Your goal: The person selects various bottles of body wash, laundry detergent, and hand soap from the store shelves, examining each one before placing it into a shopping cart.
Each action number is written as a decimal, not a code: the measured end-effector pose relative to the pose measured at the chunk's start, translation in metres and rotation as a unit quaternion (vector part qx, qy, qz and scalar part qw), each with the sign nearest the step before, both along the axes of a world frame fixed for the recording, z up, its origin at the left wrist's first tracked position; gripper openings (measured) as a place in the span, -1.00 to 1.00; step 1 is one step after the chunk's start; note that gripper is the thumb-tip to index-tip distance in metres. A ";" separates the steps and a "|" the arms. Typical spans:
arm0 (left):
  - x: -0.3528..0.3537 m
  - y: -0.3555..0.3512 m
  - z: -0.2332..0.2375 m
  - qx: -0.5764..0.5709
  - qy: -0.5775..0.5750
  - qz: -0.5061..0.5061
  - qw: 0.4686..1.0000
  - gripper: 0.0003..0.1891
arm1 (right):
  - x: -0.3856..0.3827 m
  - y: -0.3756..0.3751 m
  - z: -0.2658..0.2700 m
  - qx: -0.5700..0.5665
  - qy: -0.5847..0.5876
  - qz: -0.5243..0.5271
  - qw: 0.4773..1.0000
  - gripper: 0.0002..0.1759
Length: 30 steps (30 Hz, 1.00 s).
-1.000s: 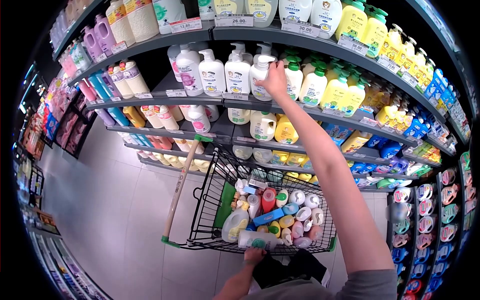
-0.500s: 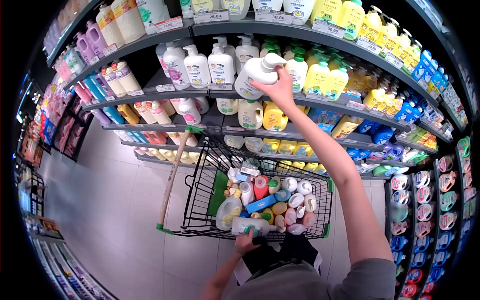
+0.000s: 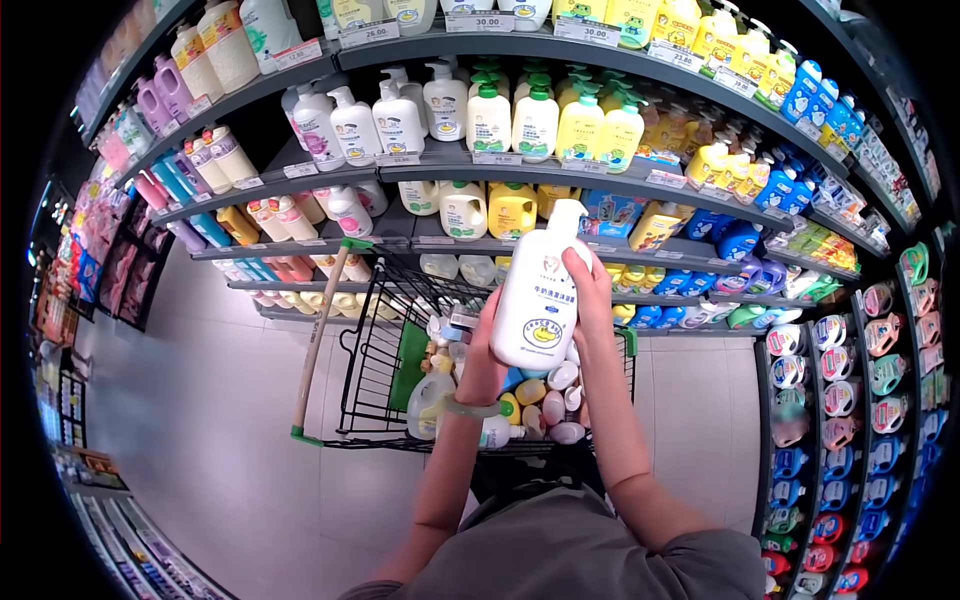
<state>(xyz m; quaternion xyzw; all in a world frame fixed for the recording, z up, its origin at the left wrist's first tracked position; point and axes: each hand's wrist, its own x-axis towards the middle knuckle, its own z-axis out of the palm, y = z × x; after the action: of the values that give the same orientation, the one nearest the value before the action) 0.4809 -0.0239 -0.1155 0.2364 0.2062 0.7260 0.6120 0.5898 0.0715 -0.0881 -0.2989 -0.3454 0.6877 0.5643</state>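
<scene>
A white pump bottle [image 3: 538,300] with a yellow duck logo is held upright, slightly tilted, above the shopping cart [image 3: 352,395]. My left hand [image 3: 486,345] grips its lower left side, and my right hand [image 3: 592,290] wraps round its right side with the thumb near the shoulder. A pale band circles my left wrist. Beneath the hands, the cart holds several bottles, among them a large clear-yellowish one [image 3: 430,398] and a pink one [image 3: 553,407]; the held bottle and my arms hide part of the load.
Shelves [image 3: 430,162] of pump bottles and jugs curve across the front. The cart's wooden handle [image 3: 318,345] is on the left. A rack of coloured bottles [image 3: 838,395] stands on the right, over a tiled floor [image 3: 240,420].
The white bottle has come from the shelf front down over the cart in my right hand. My left hand has left the bottle at the cart's near edge and now holds the white one too.
</scene>
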 end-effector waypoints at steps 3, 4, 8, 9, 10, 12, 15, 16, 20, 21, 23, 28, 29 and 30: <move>0.022 0.000 0.010 -0.099 0.105 0.035 0.989 -0.51 | 0.013 -0.013 0.009 0.003 -0.030 -0.010 0.999 -0.50; 0.029 -0.002 0.009 -0.102 0.104 0.028 0.989 -0.51 | 0.019 -0.017 0.010 0.008 -0.044 -0.019 0.999 -0.51; 0.048 -0.004 -0.002 -0.101 0.032 -0.005 0.994 -0.55 | 0.044 -0.024 0.004 -0.009 -0.020 -0.004 1.000 -0.55; 0.051 -0.004 -0.006 -0.107 0.009 -0.012 0.994 -0.54 | 0.050 -0.024 0.004 0.015 -0.048 0.011 0.999 -0.51; 0.054 -0.002 -0.008 -0.111 -0.014 -0.018 0.994 -0.53 | 0.054 -0.023 0.005 0.014 -0.046 0.007 0.999 -0.51; 0.058 0.001 -0.007 -0.126 -0.060 -0.036 0.990 -0.49 | 0.060 -0.021 0.010 0.014 0.033 0.056 0.998 -0.52; 0.064 0.003 -0.008 -0.086 -0.152 -0.166 0.971 -0.40 | 0.071 -0.008 -0.009 0.080 0.101 0.171 0.977 -0.26; 0.065 0.004 -0.009 -0.030 -0.195 -0.273 0.942 -0.34 | 0.072 -0.005 -0.010 0.119 0.152 0.255 0.947 -0.11; 0.091 -0.003 -0.032 0.020 -0.341 -0.370 0.864 -0.18 | 0.082 -0.004 -0.012 0.151 0.075 0.258 0.952 0.22; 0.093 -0.007 -0.045 0.006 -0.337 -0.375 0.864 -0.15 | 0.083 -0.007 -0.014 0.145 0.059 0.209 0.965 0.17; 0.107 0.006 -0.075 0.072 -0.376 -0.443 0.811 -0.16 | 0.089 -0.017 -0.005 0.147 -0.026 0.147 0.978 0.06; 0.111 -0.004 -0.032 -0.105 -0.212 -0.135 0.962 -0.42 | 0.094 -0.034 0.025 0.097 -0.187 -0.016 0.977 -0.35; 0.107 0.000 -0.046 0.040 -0.187 -0.215 0.958 -0.45 | 0.096 -0.032 0.021 0.097 -0.206 -0.038 0.973 -0.39; 0.102 0.001 -0.042 0.039 -0.190 -0.216 0.957 -0.45 | 0.098 -0.032 0.017 0.096 -0.209 -0.039 0.973 -0.39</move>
<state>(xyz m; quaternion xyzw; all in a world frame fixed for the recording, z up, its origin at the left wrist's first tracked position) 0.5830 -0.0225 -0.1580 0.1569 0.0012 0.6152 0.7726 0.6873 0.0391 -0.0709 -0.3937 -0.5076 0.5511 0.5326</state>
